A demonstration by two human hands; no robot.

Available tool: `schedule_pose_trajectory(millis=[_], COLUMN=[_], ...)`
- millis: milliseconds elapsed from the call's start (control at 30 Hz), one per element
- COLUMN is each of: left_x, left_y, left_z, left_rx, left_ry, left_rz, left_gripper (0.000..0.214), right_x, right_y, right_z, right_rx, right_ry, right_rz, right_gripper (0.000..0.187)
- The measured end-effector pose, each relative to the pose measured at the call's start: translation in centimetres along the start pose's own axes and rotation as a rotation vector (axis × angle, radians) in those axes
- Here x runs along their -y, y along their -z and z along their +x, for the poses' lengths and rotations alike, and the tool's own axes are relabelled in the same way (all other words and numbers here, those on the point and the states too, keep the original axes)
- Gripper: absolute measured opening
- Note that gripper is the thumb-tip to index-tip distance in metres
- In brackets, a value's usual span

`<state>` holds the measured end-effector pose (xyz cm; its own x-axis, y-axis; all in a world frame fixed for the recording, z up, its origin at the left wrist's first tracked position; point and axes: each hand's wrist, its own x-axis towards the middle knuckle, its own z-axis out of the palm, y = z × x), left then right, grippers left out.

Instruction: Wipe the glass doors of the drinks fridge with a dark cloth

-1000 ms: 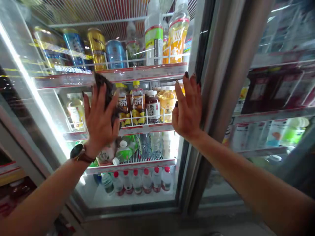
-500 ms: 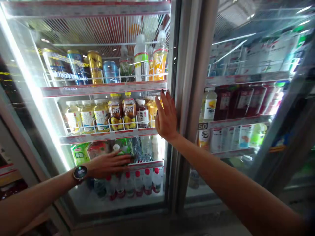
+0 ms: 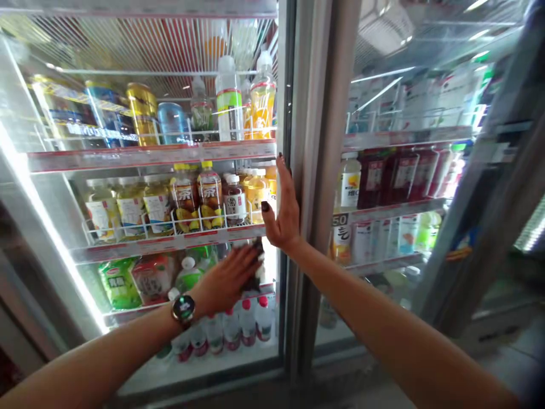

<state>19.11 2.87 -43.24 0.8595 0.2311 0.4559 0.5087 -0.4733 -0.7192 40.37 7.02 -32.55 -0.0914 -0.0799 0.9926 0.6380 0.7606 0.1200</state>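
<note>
Soft dark cloth (image 3: 256, 268) pressed by spread left hand (image 3: 225, 279) on slick cooler door glass (image 3: 204, 369); right hand (image 3: 284, 211) held spread, flat, by door frame (image 3: 330, 170).

Found smooth, glossy glass on the cooler door (image 3: 383, 74), dull brushed metal on the door frame (image 3: 327, 113), white-coated wire on the shelf rack (image 3: 106, 233), glossy clear plastic on the bottles (image 3: 227, 108), polished metal on the can (image 3: 142, 113), matt dark cloth (image 3: 256, 271).

Head-worn, angled down, close to cooler doors (image 3: 317, 187)
</note>
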Motion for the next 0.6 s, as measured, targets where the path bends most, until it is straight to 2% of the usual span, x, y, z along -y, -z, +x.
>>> schedule_pose_trajectory(millis=[67,100,133,200,267,333,400,467,533,600], left_x=[-3.6,-4.5,-4.8,-3.4,0.0,4.7,9.4,13.0,14.4,13.2], left_y=[-2.4,-3.2,-3.6,-3.2,-1.1,2.2,5.9,8.8,10.1,9.4], left_z=[-4.2,-6.0,-7.3,-8.0,-6.0,-1.8,3.5,8.1,10.9,11.5], left_rx=[0.076,0.088,0.095,0.076,0.074,0.095,0.064,-0.079,-0.237,-0.3], left_ry=[-0.199,-0.282,-0.353,-0.452,-0.489,-0.432,-0.236,0.016,0.257,0.366], left_rz=[0.022,0.021,0.019,0.013,0.01,0.002,0.002,0.023,0.035,0.026], left_gripper=[0.073,0.07,0.067,0.061,0.061,0.069,0.08,0.087,0.091,0.091], right_x=[0.0,0.0,0.0,0.2,0.3,0.3,0.3,0.3,0.2,0.2], right_y=[0.1,0.1,0.2,0.4,0.6,0.8,0.9,0.8,0.7,0.7], right_z=[0.0,0.0,0.1,0.2,0.3,0.3,0.2,0.1,0.0,-0.1], right_rx=[0.027,0.041,0.05,0.055,0.043,0.029,0.019,0.0,-0.029,-0.052], right_ry=[0.006,0.004,0.002,0.001,-0.004,-0.015,-0.036,-0.053,-0.056,-0.045], right_rz=[-0.019,-0.031,-0.035,-0.01,0.042,0.081,0.092,0.103,0.138,0.173], right_gripper=[0.073,0.073,0.073,0.074,0.074,0.075,0.076,0.078,0.078,0.078])
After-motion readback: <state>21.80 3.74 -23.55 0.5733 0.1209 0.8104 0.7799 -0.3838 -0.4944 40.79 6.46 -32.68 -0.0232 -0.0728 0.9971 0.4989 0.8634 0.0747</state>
